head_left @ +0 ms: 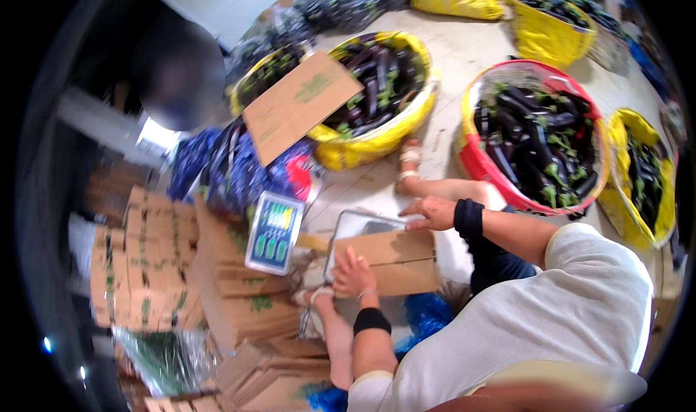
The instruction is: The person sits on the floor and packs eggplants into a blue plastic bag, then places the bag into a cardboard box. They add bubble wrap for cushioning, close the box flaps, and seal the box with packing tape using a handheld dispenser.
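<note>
Your left hand lay, fingers wide, on the carton at nine o'clock, your right hand at one, apparently steadying it, though whether its fingers gripped couldn't be told.

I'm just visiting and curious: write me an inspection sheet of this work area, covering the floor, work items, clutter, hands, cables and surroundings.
Surface: pale tiled floor, partly covered.
Work items: cardboard box on a pale platform; display panel with green keys to its left.
Clutter: stacked cardboard at left; blue plastic by the box; clear plastic wrap at lower left.
Hands: left hand spread on the box; right hand at its upper right corner, grip unclear.
Cables: nothing seen.
Surroundings: a red-rimmed basket and a yellow basket, both holding eggplants; more yellow containers beyond.
</note>
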A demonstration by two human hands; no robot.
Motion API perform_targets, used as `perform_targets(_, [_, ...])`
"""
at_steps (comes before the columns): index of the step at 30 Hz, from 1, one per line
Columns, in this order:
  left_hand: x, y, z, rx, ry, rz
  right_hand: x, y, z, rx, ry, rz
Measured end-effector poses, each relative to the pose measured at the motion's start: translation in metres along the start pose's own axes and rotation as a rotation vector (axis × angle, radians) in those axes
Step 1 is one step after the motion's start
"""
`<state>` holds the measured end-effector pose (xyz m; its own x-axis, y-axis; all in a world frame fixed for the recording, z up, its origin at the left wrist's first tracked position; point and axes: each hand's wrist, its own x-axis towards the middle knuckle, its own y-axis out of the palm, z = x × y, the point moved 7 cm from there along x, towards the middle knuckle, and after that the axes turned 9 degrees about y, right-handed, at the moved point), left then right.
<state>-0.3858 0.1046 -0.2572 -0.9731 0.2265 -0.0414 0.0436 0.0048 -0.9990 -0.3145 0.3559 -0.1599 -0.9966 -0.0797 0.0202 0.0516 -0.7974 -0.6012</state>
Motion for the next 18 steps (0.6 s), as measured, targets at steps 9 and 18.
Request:
perform_targets(9, [-0.008,0.013,0.016,0.053,0.058,-0.111,-0.194,-0.073,-0.105,-0.122,0.446,-0.479])
perform_targets(18, [0.002,0.009,-0.003,0.033,0.13,-0.074,-0.302,0.068,-0.22,-0.059,0.997,-0.112])
